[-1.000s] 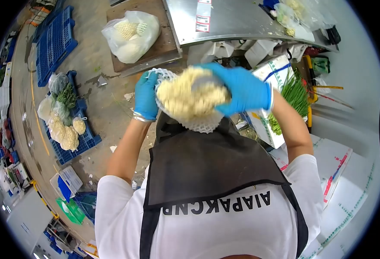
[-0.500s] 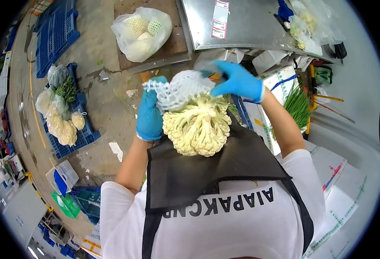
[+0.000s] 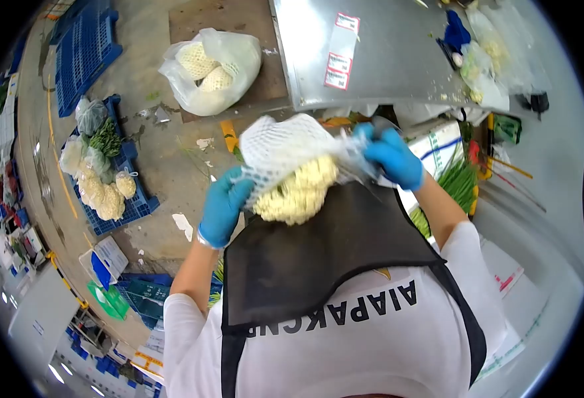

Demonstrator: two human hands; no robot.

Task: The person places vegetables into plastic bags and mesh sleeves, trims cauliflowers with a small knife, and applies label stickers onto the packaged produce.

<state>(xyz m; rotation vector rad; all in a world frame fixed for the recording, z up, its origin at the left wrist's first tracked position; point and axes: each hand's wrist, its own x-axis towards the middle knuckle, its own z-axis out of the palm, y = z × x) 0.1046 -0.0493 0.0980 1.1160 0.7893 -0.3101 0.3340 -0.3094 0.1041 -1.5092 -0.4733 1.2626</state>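
Note:
A pale cauliflower (image 3: 298, 194) hangs in front of my apron, its upper part inside a white foam net sleeve (image 3: 275, 142). My left hand (image 3: 224, 205), in a blue glove, pinches the net's edge at the cauliflower's left side. On the other side my right hand (image 3: 393, 158), also gloved in blue, is closed on the stretched, motion-blurred right edge of the net. A dark grey shape shows just behind the right fingers; I cannot make out what it is.
A plastic bag (image 3: 235, 83) of net-wrapped produce sits on a brown board. A metal table (image 3: 398, 66) carries a label strip (image 3: 342, 53) and more bags. Bagged vegetables rest on a blue pallet (image 3: 139, 205) at left. Green stalks (image 3: 458, 186) stand in a box at right.
My right hand has moved right and slightly down, pulling the net wide. The net now covers more of the cauliflower, which has turned. My left hand has moved slightly down and left.

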